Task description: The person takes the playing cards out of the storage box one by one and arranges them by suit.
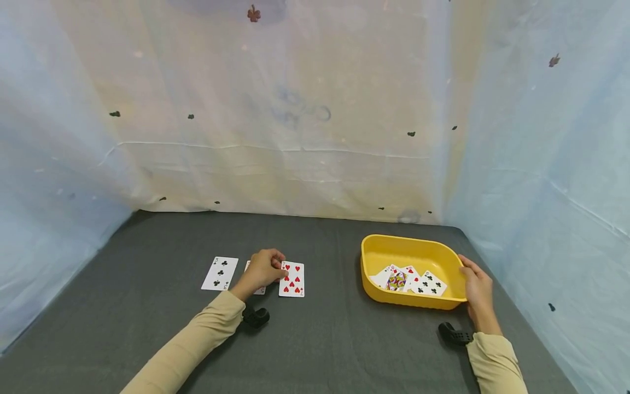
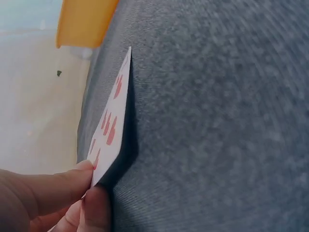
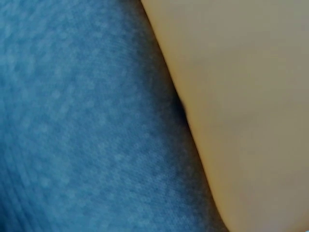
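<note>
Sleeves in tan nearest (image 1: 197,342), left and right, above dark cloth (image 1: 325,345), with black bands (image 1: 256,316) at the wrists. A little farther on, at the right, a yellow tray (image 1: 401,299), gripped at its right end by the right hand (image 1: 478,284); only tray wall and cloth in the right wrist view, so exact finger placing impossible to tell. Inside, gathered toward the near side, face up and overlapping: a picture card (image 1: 396,280), a heart card (image 1: 410,272), a clubs card (image 1: 430,284) and at least one more, full count unclear. Well to the left of the tray, a row of three outside it: on the right, the seven of hearts (image 1: 293,280), pinched at its left edge between thumb and fingers of the left hand (image 1: 263,269), tilted off the cloth with shadow beneath; next, a middle card (image 1: 260,290), mostly hidden under that hand, value unreadable; at the left end, the three of clubs (image 1: 220,273), flat and untouched. Probably partway through: several cards in the tray, two lying on the cloth, the seven of hearts not yet let go. Farthest, a pale curtain (image 1: 295,164) behind the cloth's far edge.
</note>
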The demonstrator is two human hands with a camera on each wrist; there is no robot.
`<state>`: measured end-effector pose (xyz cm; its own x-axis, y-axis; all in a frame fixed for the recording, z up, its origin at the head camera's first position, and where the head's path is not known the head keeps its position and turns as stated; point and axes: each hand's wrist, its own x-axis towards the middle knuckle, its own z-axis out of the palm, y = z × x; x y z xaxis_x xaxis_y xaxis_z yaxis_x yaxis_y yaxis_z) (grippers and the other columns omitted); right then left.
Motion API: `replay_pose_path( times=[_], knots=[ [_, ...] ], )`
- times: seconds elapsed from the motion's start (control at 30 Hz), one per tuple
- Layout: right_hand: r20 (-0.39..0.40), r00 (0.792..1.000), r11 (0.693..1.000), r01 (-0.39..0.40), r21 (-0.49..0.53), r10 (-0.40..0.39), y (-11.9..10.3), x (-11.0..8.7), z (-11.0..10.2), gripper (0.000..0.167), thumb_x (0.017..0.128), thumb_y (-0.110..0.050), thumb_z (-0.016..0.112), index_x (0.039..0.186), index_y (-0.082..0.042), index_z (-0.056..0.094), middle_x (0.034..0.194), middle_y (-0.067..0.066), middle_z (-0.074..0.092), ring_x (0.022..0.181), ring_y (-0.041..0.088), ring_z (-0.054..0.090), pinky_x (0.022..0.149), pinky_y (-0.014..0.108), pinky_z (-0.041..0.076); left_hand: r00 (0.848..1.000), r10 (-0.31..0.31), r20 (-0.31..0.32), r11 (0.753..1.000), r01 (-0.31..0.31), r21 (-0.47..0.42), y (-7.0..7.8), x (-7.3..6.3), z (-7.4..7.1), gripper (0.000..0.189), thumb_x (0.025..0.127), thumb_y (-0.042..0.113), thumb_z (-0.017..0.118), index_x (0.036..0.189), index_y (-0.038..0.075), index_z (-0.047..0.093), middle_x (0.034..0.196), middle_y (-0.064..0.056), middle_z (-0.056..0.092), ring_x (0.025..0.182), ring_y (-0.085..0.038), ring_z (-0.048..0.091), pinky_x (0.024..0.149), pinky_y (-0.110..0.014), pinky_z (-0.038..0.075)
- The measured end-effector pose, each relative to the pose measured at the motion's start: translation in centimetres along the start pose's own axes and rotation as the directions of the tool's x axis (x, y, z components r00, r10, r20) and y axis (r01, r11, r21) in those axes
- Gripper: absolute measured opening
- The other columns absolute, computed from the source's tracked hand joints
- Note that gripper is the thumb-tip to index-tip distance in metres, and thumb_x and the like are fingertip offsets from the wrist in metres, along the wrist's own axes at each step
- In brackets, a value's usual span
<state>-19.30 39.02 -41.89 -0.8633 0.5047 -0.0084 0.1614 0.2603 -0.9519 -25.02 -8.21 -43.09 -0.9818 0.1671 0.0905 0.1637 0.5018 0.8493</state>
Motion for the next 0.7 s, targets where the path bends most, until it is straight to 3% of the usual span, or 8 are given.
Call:
replay_pose_path(
  times=[0.27, 0.53, 0.7],
  knots=[
    [0.002, 1.000, 1.000, -0.001, 0.013, 0.001, 0.03, -0.07, -0.07, 0.047, 0.105, -0.025, 0.035, 0.148, -0.006, 0.039, 0.152, 0.015, 0.033, 0.120, 0.022, 0.045, 0.077, 0.011, 0.043, 0.997, 0.066, -0.026, 0.977, -0.060, 0.203, 0.32, -0.04, 0.45, 0.027, 0.072, -0.001, 0.081, 0.095, -0.003, 0.067, 0.074, -0.004, 0.057, 0.070, -0.018, 0.052, 0.064, -0.034, 0.045],
    [-0.004, 1.000, 1.000, -0.012, 0.013, 0.012, -0.09, -0.08, -0.01, 0.047, 0.105, -0.025, 0.035, 0.147, -0.005, 0.040, 0.152, 0.015, 0.033, 0.118, 0.021, 0.046, 0.076, 0.010, 0.044, 0.993, 0.115, -0.039, 0.968, -0.103, 0.229, 0.30, -0.08, 0.73, 0.024, 0.068, -0.003, 0.081, 0.087, -0.002, 0.066, 0.073, -0.006, 0.054, 0.069, -0.019, 0.049, 0.063, -0.033, 0.042],
    [-0.005, 1.000, 1.000, -0.007, 0.020, 0.007, -0.20, -0.02, -0.01, 0.047, 0.105, -0.025, 0.036, 0.147, -0.005, 0.040, 0.152, 0.016, 0.033, 0.117, 0.020, 0.047, 0.077, 0.010, 0.044, 0.996, 0.083, -0.021, 0.978, -0.077, 0.194, 0.31, 0.05, 0.42, 0.025, 0.068, -0.002, 0.081, 0.089, 0.000, 0.068, 0.074, -0.005, 0.056, 0.070, -0.019, 0.051, 0.064, -0.034, 0.043]
  ],
)
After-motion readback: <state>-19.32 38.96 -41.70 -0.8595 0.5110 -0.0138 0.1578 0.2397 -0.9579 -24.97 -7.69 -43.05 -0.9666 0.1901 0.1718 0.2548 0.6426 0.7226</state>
